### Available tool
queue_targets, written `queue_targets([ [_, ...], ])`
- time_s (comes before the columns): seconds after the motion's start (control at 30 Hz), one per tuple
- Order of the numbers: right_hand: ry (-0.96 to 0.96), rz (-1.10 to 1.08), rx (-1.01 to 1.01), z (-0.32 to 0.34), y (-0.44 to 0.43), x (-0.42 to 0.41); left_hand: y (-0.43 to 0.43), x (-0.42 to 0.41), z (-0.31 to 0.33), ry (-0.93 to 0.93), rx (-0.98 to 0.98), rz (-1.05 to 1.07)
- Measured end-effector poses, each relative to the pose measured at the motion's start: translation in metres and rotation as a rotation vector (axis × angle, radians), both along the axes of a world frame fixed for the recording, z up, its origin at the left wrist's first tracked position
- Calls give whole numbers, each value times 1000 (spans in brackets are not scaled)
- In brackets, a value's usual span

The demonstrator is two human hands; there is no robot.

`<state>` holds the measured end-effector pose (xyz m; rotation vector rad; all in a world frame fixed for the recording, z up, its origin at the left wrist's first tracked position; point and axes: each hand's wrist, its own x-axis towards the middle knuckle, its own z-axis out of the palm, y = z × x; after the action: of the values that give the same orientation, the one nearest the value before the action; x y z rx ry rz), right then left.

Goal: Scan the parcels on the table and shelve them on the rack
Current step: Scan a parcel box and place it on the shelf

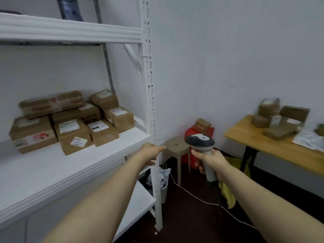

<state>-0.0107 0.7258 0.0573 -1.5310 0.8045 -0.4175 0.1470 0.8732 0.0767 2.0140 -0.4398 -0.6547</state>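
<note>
Right grip (208, 160) clasps the barcode scanner (201, 142), left grip (152, 152) is loose and empty, and the small cardboard parcels (278, 133) on the table (254, 139) look light and stiff, best held across opposite sides.

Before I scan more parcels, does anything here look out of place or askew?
One small parcel sits on a red box on the floor by the stool, off both table and rack. On the shelf, the front carton leans tilted.
</note>
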Motion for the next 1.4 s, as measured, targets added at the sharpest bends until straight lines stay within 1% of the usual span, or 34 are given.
queue_targets([
  [0.17,29,-205,-39,-2,-87,-94,-112,-63,-3,-17,15,-219],
  [0.37,45,-470,-34,-18,-205,-208,-280,-148,-22,14,28,-428],
  [0.53,75,-605,-16,-23,-315,-295,-422,-228,-33,18,80,-587],
  [0.7,82,-716,4,-22,-402,-359,-527,-290,-38,51,135,-691],
  [0.87,94,-785,34,-25,-464,-391,-602,-324,-39,68,137,-739],
  [1.13,169,-852,65,-32,-565,-404,-726,-330,-58,35,159,-792],
  [1.33,178,-933,-10,-34,-675,-398,-849,-329,-78,-9,119,-900],
  [1.4,169,-961,4,-35,-717,-392,-896,-328,-84,-20,113,-931],
])
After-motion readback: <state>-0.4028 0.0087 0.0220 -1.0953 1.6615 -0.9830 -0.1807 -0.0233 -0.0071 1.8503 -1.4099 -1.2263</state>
